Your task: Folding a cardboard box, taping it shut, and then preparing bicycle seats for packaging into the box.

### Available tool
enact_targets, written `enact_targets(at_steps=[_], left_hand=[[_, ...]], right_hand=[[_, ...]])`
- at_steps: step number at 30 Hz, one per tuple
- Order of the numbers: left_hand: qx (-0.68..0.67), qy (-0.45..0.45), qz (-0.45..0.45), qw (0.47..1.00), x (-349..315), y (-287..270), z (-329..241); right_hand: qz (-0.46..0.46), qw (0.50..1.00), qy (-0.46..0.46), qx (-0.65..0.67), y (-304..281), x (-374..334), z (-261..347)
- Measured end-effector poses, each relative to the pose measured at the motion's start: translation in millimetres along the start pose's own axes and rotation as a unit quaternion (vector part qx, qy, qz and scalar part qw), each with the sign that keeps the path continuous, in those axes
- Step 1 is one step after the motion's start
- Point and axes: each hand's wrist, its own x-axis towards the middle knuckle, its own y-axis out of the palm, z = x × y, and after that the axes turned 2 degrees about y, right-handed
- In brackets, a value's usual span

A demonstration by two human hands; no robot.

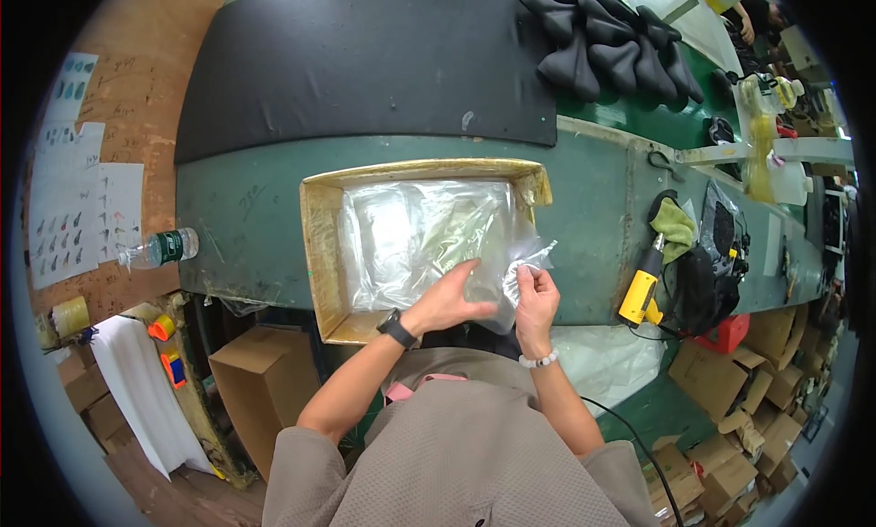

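Note:
In front of me a cardboard box (319,253) with taped edges stands on the green table, with a stack of clear plastic bags (383,230) lying in it. My right hand (537,306) pinches the gathered end of a clear plastic bag (497,276) at the box's near right corner. The rest of that bag spreads over the box's right side, between my hands. My left hand (450,301), a dark watch on its wrist, hovers over the near side of the box beside the bag. Its thumb and fingers are spread apart, with nothing seen between them.
A black mat (365,62) covers the far side of the green table (246,208). Black saddle-shaped pieces (611,48) are piled at the far right. A yellow heat gun (642,285) lies to the right, and a plastic bottle (164,248) on the left. Cardboard boxes (716,376) crowd the floor.

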Motion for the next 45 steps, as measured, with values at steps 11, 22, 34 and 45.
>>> enact_targets(at_steps=[11, 22, 34, 45], left_hand=[[-0.301, -0.030, -0.073, 0.950, -64, -27, -25], [-0.262, 0.006, -0.272, 0.926, -88, -39, -28], [-0.219, 0.008, -0.255, 0.942, -95, -63, -26], [-0.181, 0.106, -0.557, 0.804, -162, -130, -70]], right_hand=[[0.251, 0.964, 0.089, -0.001, 70, -35, 25], [0.282, 0.955, 0.076, 0.053, 93, -37, 32], [0.468, 0.879, 0.074, 0.060, 105, -24, 25], [0.009, 0.859, -0.141, -0.491, 32, 74, -81]])
